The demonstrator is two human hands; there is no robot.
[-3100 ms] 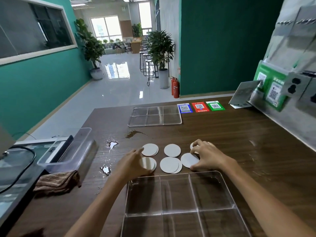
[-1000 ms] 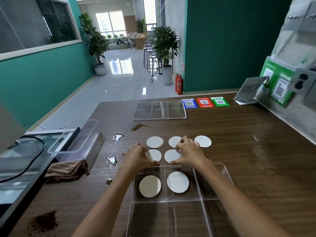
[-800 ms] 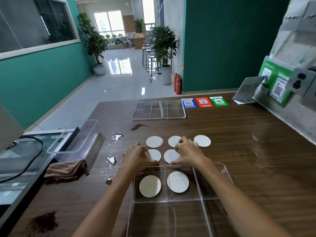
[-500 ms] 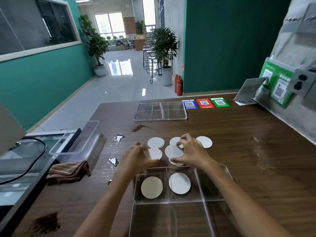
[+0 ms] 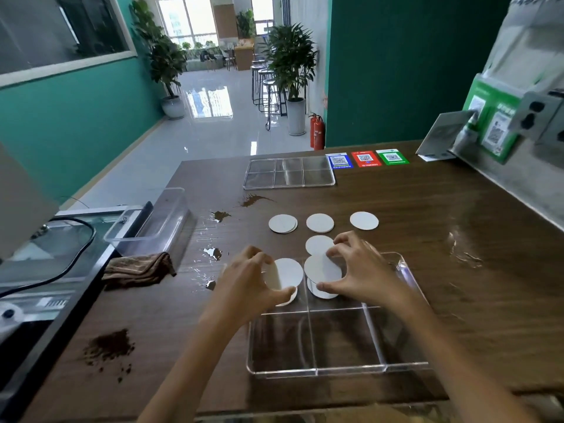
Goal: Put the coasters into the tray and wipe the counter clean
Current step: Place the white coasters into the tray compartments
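**Over the tray: coasters partly stowed, wiping untouched**

Beneath both hands, one coaster per far compartment of the clear tray [image 5: 406, 312]. Left hand [image 5: 247, 285] pinching a coaster [image 5: 285, 273], right hand [image 5: 363, 270] pinching another [image 5: 322, 268]. Beyond the fingers, four coaster spots left [image 5: 319, 222]. Left of the left hand, spills [image 5: 213, 253], grounds [image 5: 108, 346], cloth [image 5: 137, 267] unused.

White coasters [image 5: 319, 222], clear tray [image 5: 406, 366], brown striped cloth [image 5: 137, 268].

I see four coasters [image 5: 319, 222] on the counter [image 5: 427, 227] behind the tray [image 5: 406, 300]; the cloth [image 5: 137, 268] lies left, perhaps touching a bin [image 5: 152, 221].
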